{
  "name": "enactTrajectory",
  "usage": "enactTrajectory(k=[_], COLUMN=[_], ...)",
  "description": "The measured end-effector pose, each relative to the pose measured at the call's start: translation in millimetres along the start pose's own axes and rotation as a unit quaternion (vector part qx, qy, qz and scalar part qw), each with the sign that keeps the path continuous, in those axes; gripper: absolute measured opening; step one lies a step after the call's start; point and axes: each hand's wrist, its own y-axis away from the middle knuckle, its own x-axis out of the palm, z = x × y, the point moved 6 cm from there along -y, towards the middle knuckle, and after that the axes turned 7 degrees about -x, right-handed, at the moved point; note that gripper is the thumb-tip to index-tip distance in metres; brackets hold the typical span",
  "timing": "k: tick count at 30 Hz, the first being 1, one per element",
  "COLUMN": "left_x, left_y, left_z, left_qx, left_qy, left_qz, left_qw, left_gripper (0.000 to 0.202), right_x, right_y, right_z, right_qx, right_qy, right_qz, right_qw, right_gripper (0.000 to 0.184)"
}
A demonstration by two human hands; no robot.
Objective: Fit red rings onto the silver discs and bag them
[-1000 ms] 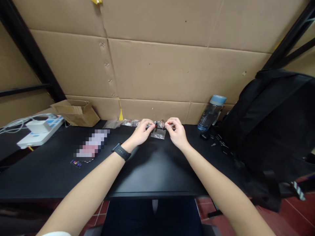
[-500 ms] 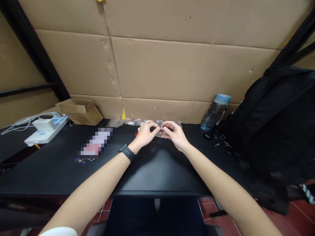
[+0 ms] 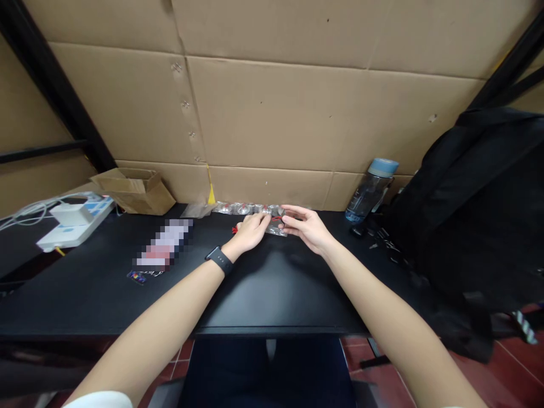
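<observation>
My right hand pinches the edge of a small, dark, disc-like thing between thumb and fingers. Thin red wire runs from it towards my left hand. The left hand is palm down, fingers together, with its fingertips at the wire's other end; the thumb and whatever lies under the fingers are hidden. A clear plastic bag lies below the gap between the hands. Behind them, several silvery round items in clear wrapping line the wall. Red bits show beside the left hand.
On the left are a brown paper bag, a white power strip with cables and a blurred flat item. A blue-lidded bottle, keys and a black backpack occupy the right. Cardboard walls the back.
My left hand has left the disc-like thing, turned palm down and moved slightly left. The right hand keeps hold of it, and the red wire now shows between the hands.
</observation>
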Motion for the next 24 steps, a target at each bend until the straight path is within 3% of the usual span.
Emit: enactTrajectory(k=[5,11,16,21,24], left_x=[9.9,17.4,19.9,19.4,19.5], left_y=[6.1,15.0,24.5,31.4,34.1], left_z=[-4.3,-12.0,-17.8,-19.8,-22.2], left_qx=[0.084,0.201,0.236,0.207,0.195], left_qy=[-0.079,-0.116,-0.118,-0.176,-0.185], left_qz=[0.071,0.142,0.199,0.205,0.203], left_qw=[0.991,0.962,0.944,0.940,0.941], left_gripper=[0.039,0.031,0.029,0.038,0.040], right_x=[-19.9,-35.2,-45.6,-38.2,-29.9], right_y=[-3.8,-6.9,-9.9,-4.4,0.7], right_z=[15.0,12.1,6.7,12.7,13.7], right_qx=[-0.027,-0.007,0.003,-0.005,0.007], right_qy=[0.133,0.281,0.381,0.503,0.537], right_qz=[0.002,0.073,0.079,0.163,0.198], right_qw=[0.991,0.957,0.921,0.849,0.820], right_gripper=[0.047,0.044,0.047,0.039,0.035])
